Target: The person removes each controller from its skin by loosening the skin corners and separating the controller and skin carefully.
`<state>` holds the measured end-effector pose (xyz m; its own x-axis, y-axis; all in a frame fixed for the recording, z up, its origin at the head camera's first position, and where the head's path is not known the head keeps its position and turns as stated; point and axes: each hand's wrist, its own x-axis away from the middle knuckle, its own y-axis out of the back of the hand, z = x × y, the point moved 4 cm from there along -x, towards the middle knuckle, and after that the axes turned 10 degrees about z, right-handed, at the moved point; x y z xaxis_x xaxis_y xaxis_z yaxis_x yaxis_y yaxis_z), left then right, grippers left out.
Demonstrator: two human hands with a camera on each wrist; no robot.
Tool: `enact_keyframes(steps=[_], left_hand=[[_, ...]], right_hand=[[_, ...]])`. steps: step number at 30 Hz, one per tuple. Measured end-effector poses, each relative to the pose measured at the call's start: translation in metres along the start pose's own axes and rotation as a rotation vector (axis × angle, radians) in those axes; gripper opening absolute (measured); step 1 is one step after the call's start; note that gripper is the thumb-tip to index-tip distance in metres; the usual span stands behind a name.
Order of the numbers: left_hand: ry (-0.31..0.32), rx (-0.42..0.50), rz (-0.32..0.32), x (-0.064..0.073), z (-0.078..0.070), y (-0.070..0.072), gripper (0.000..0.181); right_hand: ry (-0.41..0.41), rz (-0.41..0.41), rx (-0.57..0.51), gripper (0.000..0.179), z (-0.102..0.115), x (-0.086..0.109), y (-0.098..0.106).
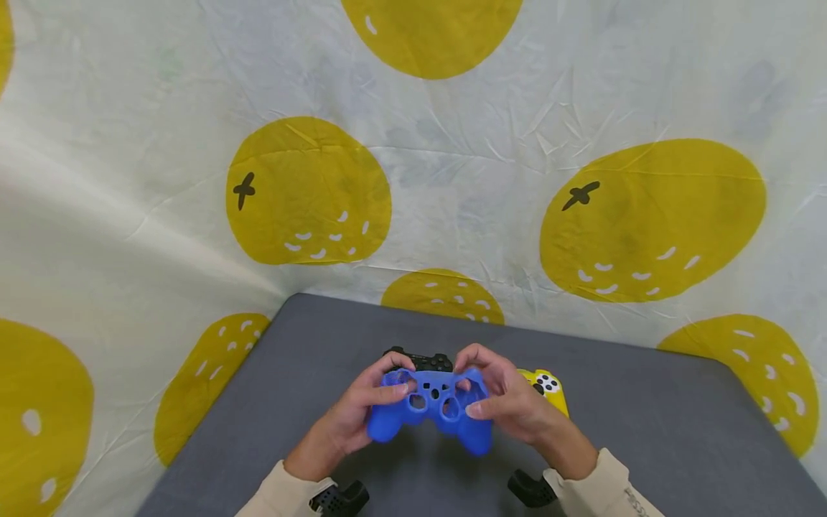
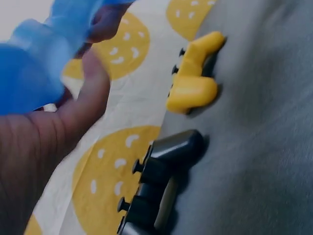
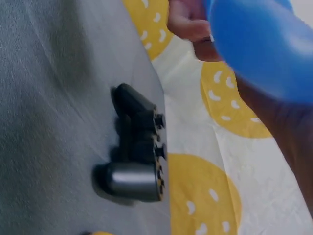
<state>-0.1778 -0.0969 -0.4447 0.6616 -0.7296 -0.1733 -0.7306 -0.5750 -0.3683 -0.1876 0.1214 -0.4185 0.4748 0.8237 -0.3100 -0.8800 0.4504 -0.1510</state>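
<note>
Above the gray table [image 1: 316, 359], a blue controller cover [image 1: 433, 406] hangs between the left hand [image 1: 359, 403] and right hand [image 1: 517, 401], the fingers of each gripping one end. Behind it lies a black controller [image 1: 426, 362]; a yellow controller [image 1: 556, 399] lies to the right, partly hidden by the right hand.

Before me: grey tabletop [image 1: 284, 388]. Black controller [image 3: 142, 147] resting on it; yellow controller [image 2: 188, 81] near that, to my right. Behind tabletop and along my left, creased white sheet [image 1: 465, 215] hanging, printed with big yellow fruits [image 1: 310, 194], pale flecks [image 1: 335, 237], dark cross-shaped marks [image 1: 244, 189] on two. Lower fruits partly hidden by tabletop.
</note>
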Motion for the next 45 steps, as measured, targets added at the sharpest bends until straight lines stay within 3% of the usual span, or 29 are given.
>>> enact_keyframes(steps=[5,8,10,14,16,17,20,23,28,33,45], left_hand=[[0.17,-0.097,-0.084,0.002,0.0,0.006,0.03],[0.229,-0.226,-0.197,0.001,-0.003,0.01,0.03],[0.222,-0.392,-0.316,0.0,-0.005,0.012,0.031],[0.161,-0.796,-0.618,-0.002,-0.012,0.01,0.034],[0.138,-0.91,-0.734,-0.002,-0.015,0.007,0.032],[0.133,-0.917,-0.763,-0.001,-0.015,0.007,0.031],[0.159,-0.786,-0.741,0.0,-0.015,0.01,0.029],[0.233,-0.548,-0.639,0.003,-0.014,0.016,0.036],[0.304,-0.322,-0.472,0.01,-0.018,0.028,0.056],[0.286,-0.277,-0.399,0.015,-0.027,0.034,0.06],[0.285,-0.303,-0.406,0.022,-0.033,0.041,0.057]], right_hand=[[-0.07,-0.069,0.143,0.045,0.003,0.005,0.005],[-0.159,-0.1,0.268,0.053,0.002,0.007,0.007],[-0.228,-0.118,0.335,0.058,0.002,0.008,0.006],[-0.329,-0.18,0.489,0.06,0.002,0.007,0.0],[-0.375,-0.225,0.563,0.059,0.002,0.005,-0.004],[-0.397,-0.254,0.603,0.059,0.002,0.005,-0.005],[-0.462,-0.372,0.651,0.059,0.002,0.004,-0.006],[-0.463,-0.463,0.609,0.058,0.001,0.006,-0.003],[-0.396,-0.497,0.53,0.055,-0.001,0.009,0.002],[-0.387,-0.502,0.457,0.054,-0.001,0.009,0.004],[-0.397,-0.515,0.431,0.053,-0.002,0.004,0.001]])
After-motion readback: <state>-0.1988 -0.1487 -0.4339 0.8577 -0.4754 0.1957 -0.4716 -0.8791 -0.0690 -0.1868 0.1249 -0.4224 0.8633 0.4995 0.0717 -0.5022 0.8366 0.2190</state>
